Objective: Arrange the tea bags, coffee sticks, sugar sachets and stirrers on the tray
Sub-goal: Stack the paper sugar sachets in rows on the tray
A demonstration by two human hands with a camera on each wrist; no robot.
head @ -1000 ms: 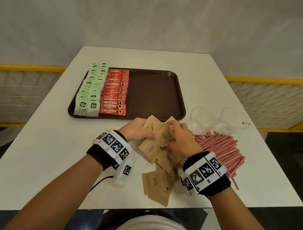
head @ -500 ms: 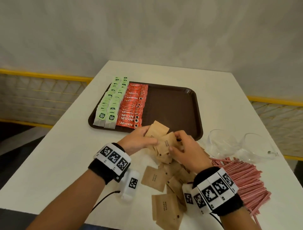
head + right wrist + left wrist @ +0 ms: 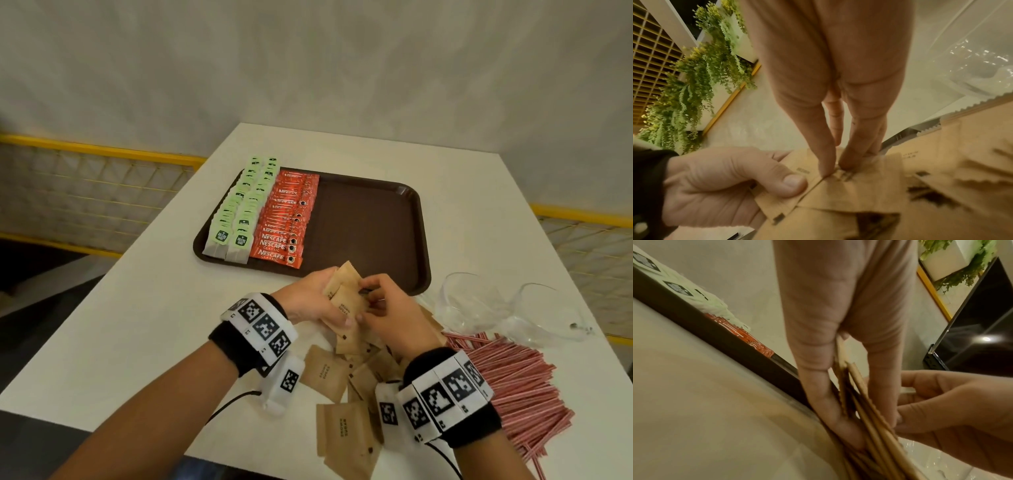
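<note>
Surface (image 3: 144, 325): white, square-cornered; carries the tray, the loose sachets, the stirrers and two clear glass cups (image 3: 513, 308).
Tray (image 3: 370, 226): dark brown plastic with a raised rim, at the far middle of the surface; its left part is filled, its right part is bare brown.
Tray contents: tea bags (image 3: 239, 212) in pale green wrappers stand in two overlapping rows along the left edge; red coffee sticks (image 3: 287, 222) printed "Nescafe Classic" lie in an overlapping column just beside them.
Stirrers (image 3: 513, 387): a loose heap of red-and-white striped sticks on the surface to the right, near the cups, off the tray.
Sugar sachets (image 3: 329, 373): brown paper squares with crimped edges and small dark print, scattered on the surface below the hands, in front of the tray.
Left hand (image 3: 308, 301): raised just before the tray's near rim, thumb over the top and fingers (image 3: 818, 394) curled beneath, gripping a small fanned stack of sachets (image 3: 342, 294).
Right hand (image 3: 387, 308): meets the left one at the stack; thumb and fingers (image 3: 828, 146) pinch the edge of the top sachet.
</note>
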